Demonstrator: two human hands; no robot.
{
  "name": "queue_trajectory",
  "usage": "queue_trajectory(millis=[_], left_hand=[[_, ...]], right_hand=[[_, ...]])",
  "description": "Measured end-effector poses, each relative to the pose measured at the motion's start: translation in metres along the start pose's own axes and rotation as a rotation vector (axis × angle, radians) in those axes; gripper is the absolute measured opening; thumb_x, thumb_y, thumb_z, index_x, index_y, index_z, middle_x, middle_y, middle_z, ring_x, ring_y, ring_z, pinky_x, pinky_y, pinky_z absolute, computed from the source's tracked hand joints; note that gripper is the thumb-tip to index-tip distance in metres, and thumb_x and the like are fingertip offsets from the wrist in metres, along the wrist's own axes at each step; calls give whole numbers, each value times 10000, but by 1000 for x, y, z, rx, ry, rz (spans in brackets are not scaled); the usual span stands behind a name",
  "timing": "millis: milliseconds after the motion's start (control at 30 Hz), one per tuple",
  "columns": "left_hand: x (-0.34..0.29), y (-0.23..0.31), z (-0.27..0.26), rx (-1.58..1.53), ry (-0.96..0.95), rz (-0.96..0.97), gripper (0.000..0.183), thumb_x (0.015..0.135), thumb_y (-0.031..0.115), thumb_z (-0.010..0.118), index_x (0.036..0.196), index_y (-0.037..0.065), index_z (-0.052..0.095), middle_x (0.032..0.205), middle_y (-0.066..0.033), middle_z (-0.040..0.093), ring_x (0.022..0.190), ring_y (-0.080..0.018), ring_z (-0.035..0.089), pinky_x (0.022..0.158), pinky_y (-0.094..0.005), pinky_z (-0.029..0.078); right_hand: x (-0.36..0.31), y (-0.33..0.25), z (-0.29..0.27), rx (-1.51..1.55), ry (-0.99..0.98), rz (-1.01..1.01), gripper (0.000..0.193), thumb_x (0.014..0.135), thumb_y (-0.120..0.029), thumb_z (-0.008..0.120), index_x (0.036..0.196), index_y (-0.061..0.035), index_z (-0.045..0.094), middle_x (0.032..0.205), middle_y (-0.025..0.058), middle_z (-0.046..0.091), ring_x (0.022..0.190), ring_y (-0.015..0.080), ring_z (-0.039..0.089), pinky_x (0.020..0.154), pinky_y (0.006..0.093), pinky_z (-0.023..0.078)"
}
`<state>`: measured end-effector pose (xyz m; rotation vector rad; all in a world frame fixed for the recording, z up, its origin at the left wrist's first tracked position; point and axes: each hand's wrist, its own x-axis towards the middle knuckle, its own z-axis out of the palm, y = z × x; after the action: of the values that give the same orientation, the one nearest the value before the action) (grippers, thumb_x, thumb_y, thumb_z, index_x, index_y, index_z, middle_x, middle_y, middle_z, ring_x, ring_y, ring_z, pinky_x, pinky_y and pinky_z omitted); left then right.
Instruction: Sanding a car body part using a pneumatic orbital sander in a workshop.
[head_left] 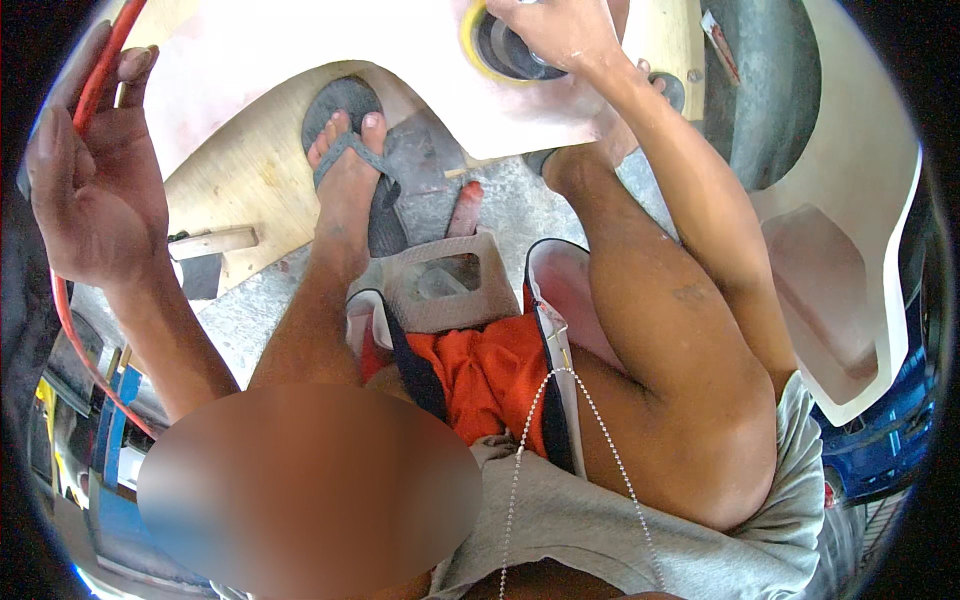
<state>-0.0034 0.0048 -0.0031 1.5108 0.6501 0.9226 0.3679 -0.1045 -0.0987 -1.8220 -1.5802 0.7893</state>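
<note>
My right hand (565,32) reaches to the top edge of the view, closed on a round black sander (500,48) with a yellow rim. The sander rests on a large white panel (300,35) with faint pinkish patches. Part of the hand and tool is cut off by the top edge. At the far left my left hand (105,195) is raised, palm showing, fingers loosely curled. A red hose (100,75) runs between its thumb and fingers, passes out of sight at the hand and reappears below it.
A wooden board (235,160) lies under the panel, near my sandalled foot (340,170). A grey plastic piece with a square opening (400,285) sits between my legs. At right are a dark grey curved piece (770,90), a white moulded panel (870,330) and a blue car (885,440).
</note>
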Motion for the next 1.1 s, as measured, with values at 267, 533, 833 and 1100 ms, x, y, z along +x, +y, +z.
queue_trajectory(millis=[267, 533, 833, 1100], left_hand=[[-6, 6, 16, -16, 174, -76, 572, 1035, 357, 398, 1409, -31, 591, 1450, -221, 593, 1297, -322, 608, 1221, -581, 271], [-6, 8, 19, 35, 219, -72, 572, 1025, 345, 411, 1412, -37, 587, 1440, -222, 600, 1300, -338, 598, 1227, -578, 261], [-2, 5, -7, 4, 110, -16, 535, 1034, 306, 374, 1368, -24, 631, 1325, -196, 683, 1238, -297, 660, 1200, -526, 355], [-9, 8, -29, -140, 183, -52, 553, 965, 404, 512, 1365, 52, 658, 1388, -183, 651, 1297, -370, 604, 1235, -619, 238]], right_hand=[[-13, -2, -2, -22, -49, 79, 330, 806, -177, 680, 1077, 8, 708, 1036, 271, 720, 980, 411, 716, 906, 436, 547], [2, 2, -2, -19, -66, 89, 310, 815, -182, 680, 1058, 8, 709, 1015, 267, 720, 975, 412, 714, 897, 440, 549], [36, -2, -8, -51, -169, -28, 313, 813, -158, 689, 1082, -3, 723, 1054, 252, 732, 1000, 376, 711, 932, 432, 540], [11, -3, -8, -14, -190, -16, 318, 804, -165, 693, 1081, -12, 722, 1062, 244, 734, 1009, 374, 715, 938, 418, 545]])
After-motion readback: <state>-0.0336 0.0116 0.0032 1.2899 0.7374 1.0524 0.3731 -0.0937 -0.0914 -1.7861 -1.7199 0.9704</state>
